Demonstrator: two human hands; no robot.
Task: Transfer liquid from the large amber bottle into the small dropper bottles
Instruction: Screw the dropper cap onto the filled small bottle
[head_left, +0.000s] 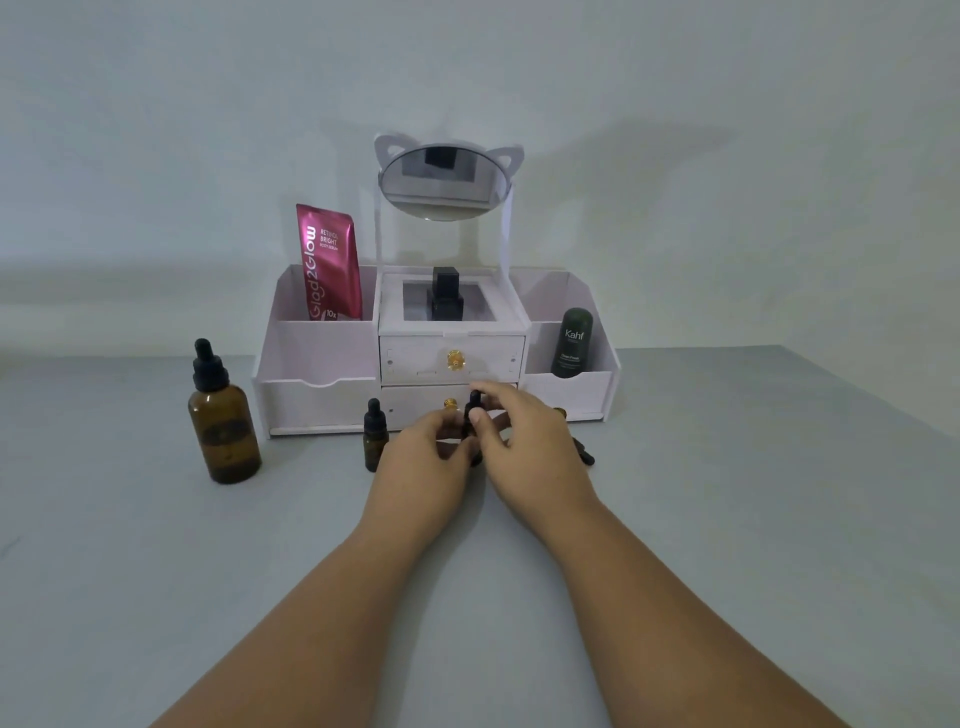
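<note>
The large amber bottle (224, 423) with a black dropper cap stands upright at the left of the table. A small amber dropper bottle (375, 436) stands capped just left of my hands. Between my hands is a second small dropper bottle (472, 415); only its black cap shows. My left hand (423, 457) grips its body from the left. My right hand (524, 441) pinches its black cap with thumb and fingers. A black dropper (584, 453) lies on the table behind my right hand, mostly hidden.
A white vanity organiser (311, 374) with drawers and a cat-ear mirror (444, 179) stands right behind the bottles. It holds a pink tube (328, 262), a black bottle (445, 296) and a dark green Kahf stick (573, 342). The grey table (467, 597) stretches toward me.
</note>
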